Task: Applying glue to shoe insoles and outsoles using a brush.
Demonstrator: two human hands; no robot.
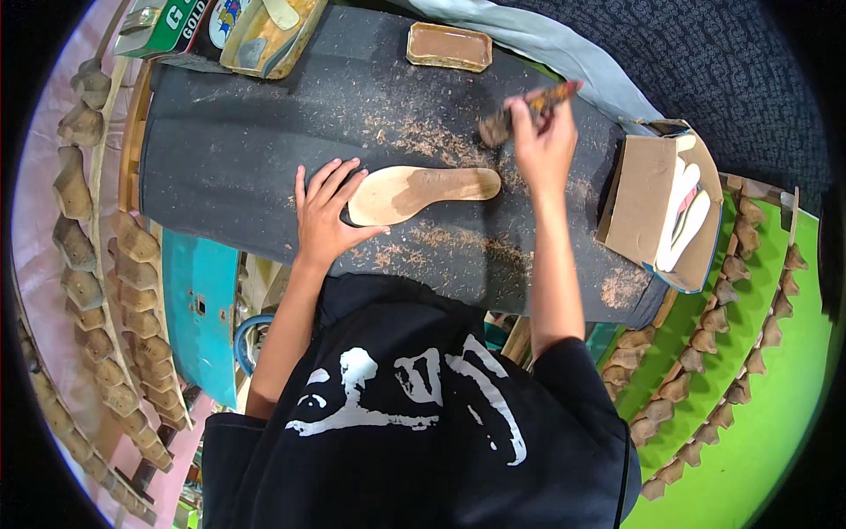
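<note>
Nearest, a black printed shirt (414, 414). Beyond, left hand (326, 216) flat, fingers spread, pinning the broad end of the tan insole (423, 189) on the dark mat (247, 141). Right hand (544, 145), beyond the insole's narrow end, clamped on a brush (520, 110). Darker coat over roughly the narrow half; broad end apparently left. Bristles blurred; tray (449, 46) contents unclear.

A dark bench (247, 150) dusted with shavings (423, 141) carries an insole (423, 191), a shallow tray (448, 46), tins (220, 31) and an open box (648, 203).
</note>
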